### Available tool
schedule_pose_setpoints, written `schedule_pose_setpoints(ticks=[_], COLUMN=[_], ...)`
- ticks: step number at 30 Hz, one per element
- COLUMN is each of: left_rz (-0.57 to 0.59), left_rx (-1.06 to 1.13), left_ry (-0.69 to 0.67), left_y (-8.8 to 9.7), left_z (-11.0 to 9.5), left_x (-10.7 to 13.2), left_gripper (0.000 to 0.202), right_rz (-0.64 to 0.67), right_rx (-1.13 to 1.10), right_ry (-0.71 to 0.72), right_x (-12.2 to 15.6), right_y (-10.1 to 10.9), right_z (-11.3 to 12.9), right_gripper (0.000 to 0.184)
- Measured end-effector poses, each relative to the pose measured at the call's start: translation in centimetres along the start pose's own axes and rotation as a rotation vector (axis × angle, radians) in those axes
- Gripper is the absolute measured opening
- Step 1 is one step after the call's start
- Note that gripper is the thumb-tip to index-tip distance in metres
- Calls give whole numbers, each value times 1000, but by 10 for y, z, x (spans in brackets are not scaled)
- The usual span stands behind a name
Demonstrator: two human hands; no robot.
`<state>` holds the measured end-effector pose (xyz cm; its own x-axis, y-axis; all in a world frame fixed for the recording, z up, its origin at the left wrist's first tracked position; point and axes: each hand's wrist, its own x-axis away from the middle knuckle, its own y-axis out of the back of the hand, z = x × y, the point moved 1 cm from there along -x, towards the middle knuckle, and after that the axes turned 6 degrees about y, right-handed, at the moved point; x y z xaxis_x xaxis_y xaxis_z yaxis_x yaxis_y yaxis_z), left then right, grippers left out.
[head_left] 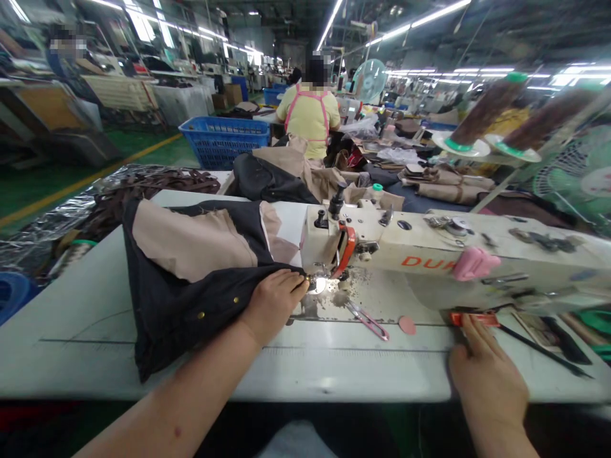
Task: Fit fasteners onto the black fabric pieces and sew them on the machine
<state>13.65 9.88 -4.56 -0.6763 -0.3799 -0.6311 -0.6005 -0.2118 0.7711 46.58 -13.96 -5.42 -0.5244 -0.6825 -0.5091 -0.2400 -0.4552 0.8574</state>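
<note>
Fabric, one dark piece with a beige lining folded into view, lies at left on the pale table, its far right edge running up to the sewing machine's needle area. Two brass-coloured studs show on its near side. Farther left are two blue baskets, a big one on the far side and part of another at the left edge.

Right of the studs, the left hand lies on the fabric, unclosed, its fingers nearly straight and side by side, fingertips just beside the machine's lit foot. Beyond, on the far side, one person in a yellow top with pink straps sits back turned.

One sewing machine stretches from the middle to the right, with one pink object on its front. On the table's near side lie one pair of pink-handled snips and, right of it, one pink disc.

At right, the right hand has its fingers extended onto one red-orange tool; its grip cannot be told. Two brown thread cones stand above, on the far side.
</note>
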Motion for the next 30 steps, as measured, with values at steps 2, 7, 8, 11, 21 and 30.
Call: schedule_pose_setpoints(ticks=[2, 7, 8, 11, 21, 30], left_rz=[0, -4, -8, -16, -28, -24], left_rx=[-3, -9, -9, -15, -23, -19], left_ry=[-9, -22, -20, -15, -19, -9], left_y=[0, 3, 3, 4, 4, 5], left_z=[0, -1, -2, -4, -8, -10], left_x=[1, 2, 2, 2, 3, 7], left_gripper=[19, 20, 19, 18, 19, 21], right_rz=[12, 27, 27, 12, -46, -76], right_rx=[-11, -15, -11, -8, -1, 10], right_ry=[0, 4, 3, 14, 10, 61], right_x=[-1, -2, -2, -2, 1, 2], right_y=[1, 2, 3, 2, -5, -6], right_z=[0, 2, 2, 1, -2, -1], right_gripper=[53, 54, 54, 55, 55, 58])
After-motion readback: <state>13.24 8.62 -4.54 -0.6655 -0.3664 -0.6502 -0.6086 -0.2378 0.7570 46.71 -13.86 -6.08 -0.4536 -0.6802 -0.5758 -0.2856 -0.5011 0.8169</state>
